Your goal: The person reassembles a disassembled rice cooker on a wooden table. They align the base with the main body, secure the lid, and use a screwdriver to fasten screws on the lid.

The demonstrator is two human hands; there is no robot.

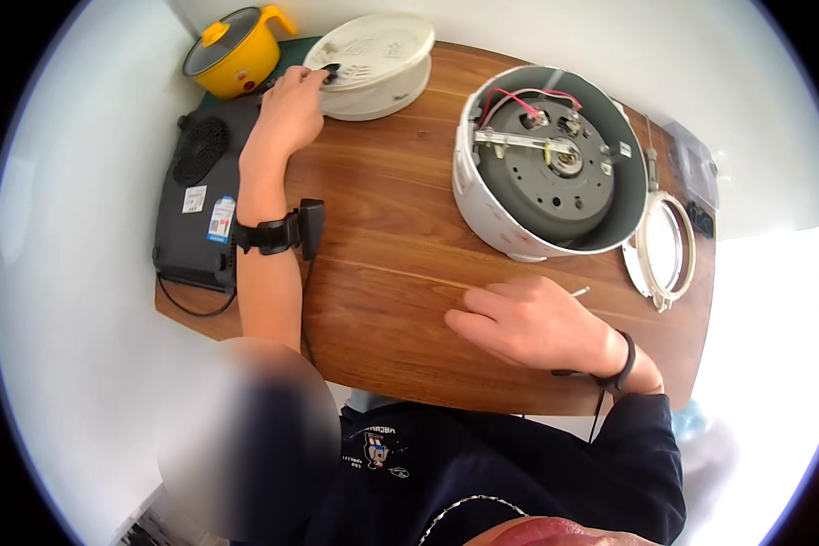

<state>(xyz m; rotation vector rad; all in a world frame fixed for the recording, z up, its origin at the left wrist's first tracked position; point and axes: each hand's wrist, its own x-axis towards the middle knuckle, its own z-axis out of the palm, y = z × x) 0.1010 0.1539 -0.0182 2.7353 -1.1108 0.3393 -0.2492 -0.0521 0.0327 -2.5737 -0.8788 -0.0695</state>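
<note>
I can't make out the small dark piece (pixel 332 70) by the fingertips of the left hand (pixel 293 107), well left of the open appliance body (pixel 487 207). Just below that body, the curled fingers of the right hand (pixel 532 320) hide from me whatever may lie under them; only a pale tip (pixel 581 291) shows past the knuckles. Right of the body, a black object (pixel 701 219) is too small for me to identify. Far below and left of the body, I get only a blurred patch (pixel 246 437).
</note>
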